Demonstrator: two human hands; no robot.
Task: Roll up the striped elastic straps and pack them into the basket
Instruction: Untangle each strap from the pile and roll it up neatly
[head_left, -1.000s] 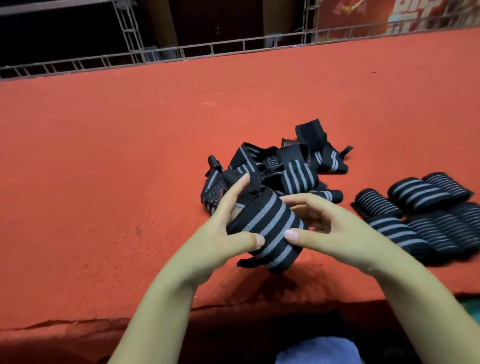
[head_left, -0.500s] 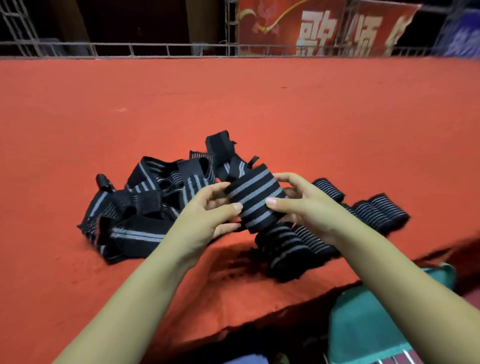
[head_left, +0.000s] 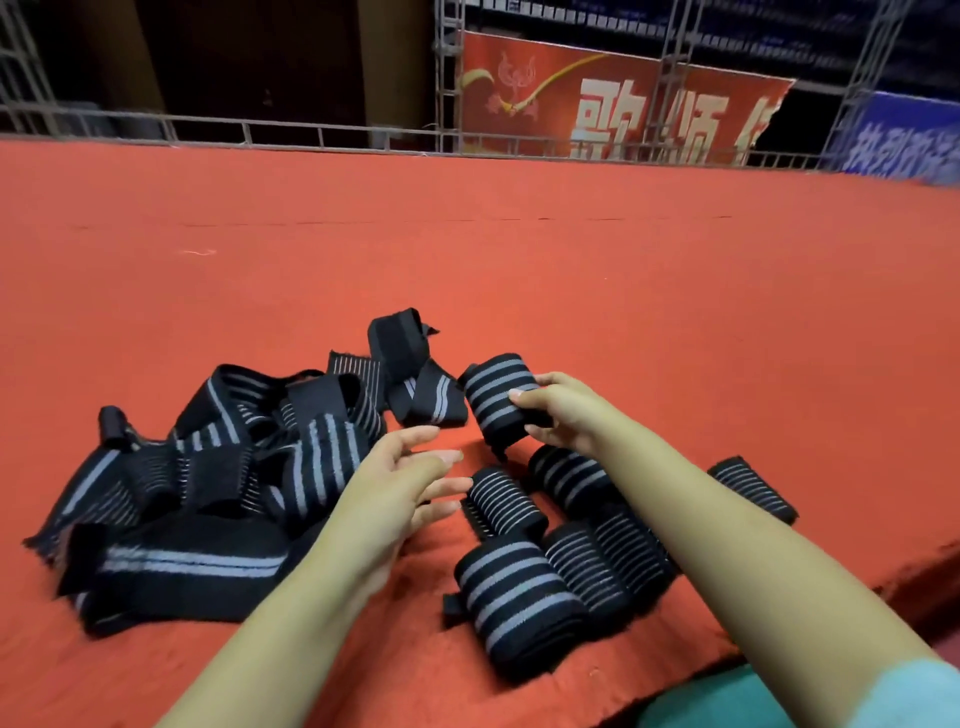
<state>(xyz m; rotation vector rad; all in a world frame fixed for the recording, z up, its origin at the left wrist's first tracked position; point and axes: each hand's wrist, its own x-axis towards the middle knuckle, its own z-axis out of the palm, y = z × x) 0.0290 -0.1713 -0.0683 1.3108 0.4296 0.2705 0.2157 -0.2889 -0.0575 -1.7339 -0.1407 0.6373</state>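
While the right hand (head_left: 563, 410) grips a rolled strap (head_left: 500, 397) with thumb on its near face and fingers curled behind, holding it just above the red tabletop (head_left: 571, 270), the left hand (head_left: 402, 480) hangs beside it with fingers spread and relaxed, holding nothing; the held roll is black with grey stripes and sits tilted, at the far end of a cluster of finished rolls (head_left: 566, 551) lying close together beneath the right forearm; the nearest of these, a broad-striped roll (head_left: 511, 597), lies close to the tabletop's front edge, and one thin-striped roll (head_left: 753, 488) lies apart on the far side of the forearm, which hides part of the cluster; to the left, a tangled heap of loose straps (head_left: 208, 478) sprawls over the cloth, some broad-striped, some finely ribbed, with one folded strap (head_left: 410, 364) at its far end just beside the held roll; beyond the tabletop a metal truss railing (head_left: 311, 130) runs across, with a red banner (head_left: 613, 104) bearing pale characters and a blue banner (head_left: 904, 140) behind it; a teal surface (head_left: 727, 696) shows below the front edge, too little of it to tell what it is.
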